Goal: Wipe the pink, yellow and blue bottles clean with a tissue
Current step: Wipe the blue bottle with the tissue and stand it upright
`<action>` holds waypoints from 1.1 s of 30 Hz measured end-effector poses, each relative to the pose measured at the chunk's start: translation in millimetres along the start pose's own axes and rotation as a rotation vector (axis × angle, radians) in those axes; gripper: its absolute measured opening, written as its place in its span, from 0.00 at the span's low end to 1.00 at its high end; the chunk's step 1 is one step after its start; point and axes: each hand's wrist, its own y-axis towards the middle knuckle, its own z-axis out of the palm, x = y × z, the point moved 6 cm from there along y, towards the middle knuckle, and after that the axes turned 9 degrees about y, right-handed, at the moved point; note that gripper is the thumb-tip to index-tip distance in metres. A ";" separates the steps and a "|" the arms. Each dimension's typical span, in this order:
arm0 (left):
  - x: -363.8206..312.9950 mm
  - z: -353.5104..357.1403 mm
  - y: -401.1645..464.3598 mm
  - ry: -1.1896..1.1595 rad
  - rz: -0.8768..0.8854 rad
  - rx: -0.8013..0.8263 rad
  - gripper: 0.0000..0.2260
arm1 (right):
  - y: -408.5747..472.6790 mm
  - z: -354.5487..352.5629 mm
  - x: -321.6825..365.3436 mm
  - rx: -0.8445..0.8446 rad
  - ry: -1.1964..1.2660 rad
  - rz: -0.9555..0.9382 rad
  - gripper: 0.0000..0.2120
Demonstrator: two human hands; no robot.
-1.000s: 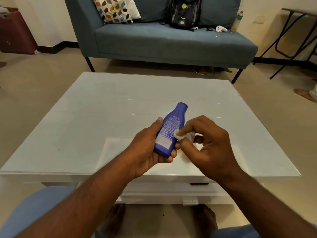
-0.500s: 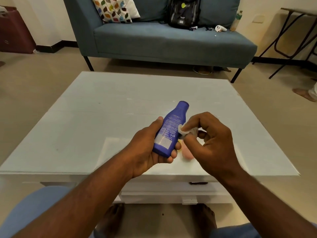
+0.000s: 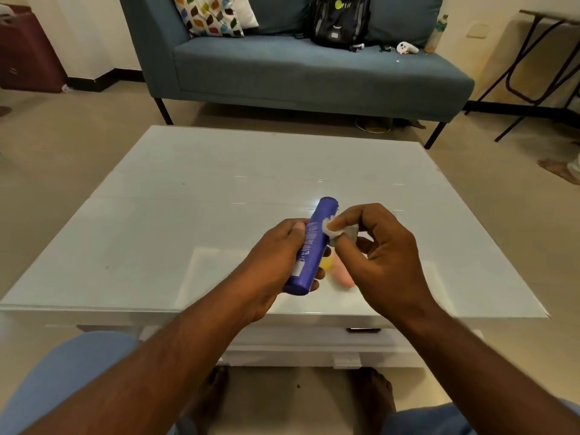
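Centre frame, above table [image 3: 157,215]: left hand [image 3: 276,262] fingers wrapped round blue bottle [image 3: 310,246]; right hand [image 3: 379,259] fingers pinching tissue [image 3: 337,231] against its upper side. Pink bottle [image 3: 343,276], yellow bottle [image 3: 326,263] lie behind, wiped or not unclear. Blue wipe underway.

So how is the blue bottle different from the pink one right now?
The blue bottle is held off the table in the left hand, while the pink bottle lies flat on the glass tabletop. The right hand presses a tissue on the blue one; the pink one is untouched. Blue shows in full, pink is mostly hidden behind the hands.
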 end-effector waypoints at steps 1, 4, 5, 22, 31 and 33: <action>1.0 0.4 0.6 0.004 -0.018 0.003 0.19 | 0.2 2.1 0.2 0.008 0.006 0.001 0.05; -1.4 7.2 -0.1 -0.046 -0.009 0.079 0.26 | 2.9 3.7 1.6 0.006 -0.002 0.000 0.04; -2.6 9.6 -0.8 -0.058 0.002 0.097 0.25 | 4.0 2.3 1.6 -0.011 -0.027 -0.002 0.05; 6.8 9.6 0.9 -0.260 -0.009 0.021 0.20 | 0.7 4.0 7.4 0.068 -0.128 -0.108 0.07; 3.5 3.9 0.8 -0.207 0.027 0.004 0.14 | -0.5 3.9 15.0 0.049 -0.086 -0.138 0.06; 4.4 12.3 -2.6 -0.162 0.024 0.047 0.14 | 4.8 -5.5 10.2 -0.032 -0.100 -0.104 0.05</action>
